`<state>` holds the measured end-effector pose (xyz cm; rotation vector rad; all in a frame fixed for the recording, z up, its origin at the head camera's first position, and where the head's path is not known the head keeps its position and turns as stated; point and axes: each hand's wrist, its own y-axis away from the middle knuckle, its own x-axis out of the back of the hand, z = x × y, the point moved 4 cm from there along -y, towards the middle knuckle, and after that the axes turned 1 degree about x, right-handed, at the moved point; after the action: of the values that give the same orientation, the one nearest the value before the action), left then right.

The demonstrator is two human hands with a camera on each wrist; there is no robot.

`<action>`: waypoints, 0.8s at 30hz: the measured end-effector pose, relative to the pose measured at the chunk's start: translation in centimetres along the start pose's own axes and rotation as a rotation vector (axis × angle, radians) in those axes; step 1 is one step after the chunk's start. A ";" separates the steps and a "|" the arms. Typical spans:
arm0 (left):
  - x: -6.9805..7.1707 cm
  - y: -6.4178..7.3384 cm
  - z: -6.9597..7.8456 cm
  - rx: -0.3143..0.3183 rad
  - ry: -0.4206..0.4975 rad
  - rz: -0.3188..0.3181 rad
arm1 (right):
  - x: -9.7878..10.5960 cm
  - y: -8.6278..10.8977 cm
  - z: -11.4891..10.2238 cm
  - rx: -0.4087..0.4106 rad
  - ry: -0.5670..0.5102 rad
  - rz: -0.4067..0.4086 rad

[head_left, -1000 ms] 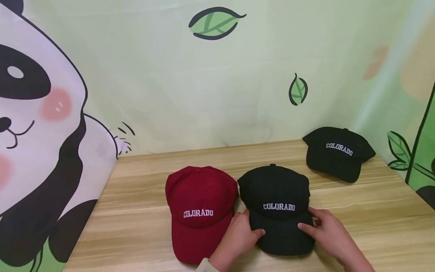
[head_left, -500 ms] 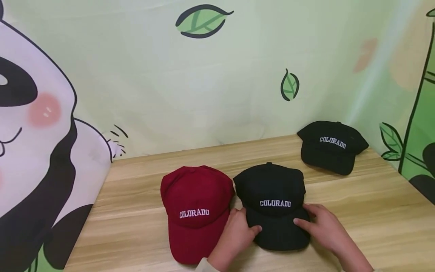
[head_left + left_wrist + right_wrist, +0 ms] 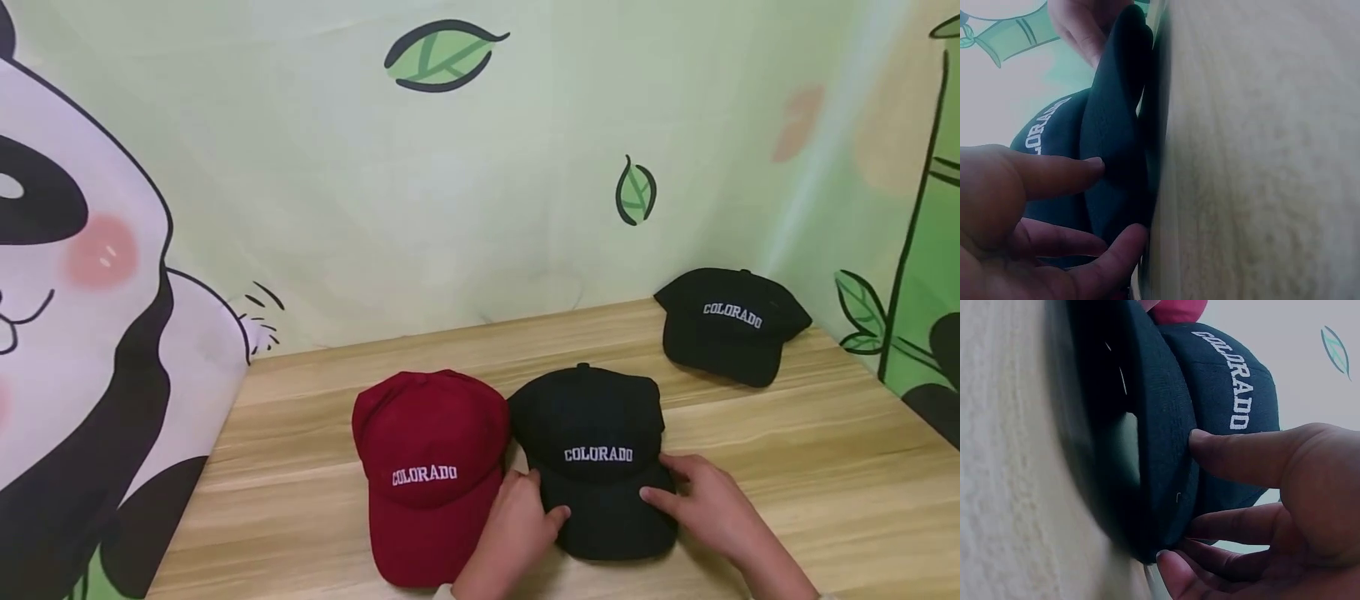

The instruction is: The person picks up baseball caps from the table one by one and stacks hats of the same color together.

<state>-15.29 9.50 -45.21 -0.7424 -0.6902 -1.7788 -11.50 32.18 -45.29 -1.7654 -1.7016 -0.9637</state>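
A black baseball cap with white COLORADO lettering lies on the wooden table, brim toward me. My left hand pinches the left side of its brim, thumb on top and fingers at the edge. On the opposite side my right hand grips the brim the same way, its thumb on the upper face in the right wrist view, where the brim arches over the table. Directly left, a dark red COLORADO cap lies beside the black one, brim also toward me; my left wrist overlaps its right edge.
Another black COLORADO cap sits at the table's back right, near the cloth backdrop. That backdrop, printed with a panda and leaves, rises behind the wooden table and along its sides.
The black cap, held by both hands, has shifted slightly left, closer to the red cap. The head view has also moved a little. The hands keep the same hold.
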 end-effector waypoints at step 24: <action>-0.1 -0.4 0.0 0.054 -0.024 -0.067 | 0.0 -0.2 0.2 -0.030 -0.005 -0.021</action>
<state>-15.60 9.65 -45.37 -0.7127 -0.7848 -1.8071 -11.70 32.29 -45.44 -1.7738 -1.7203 -0.9994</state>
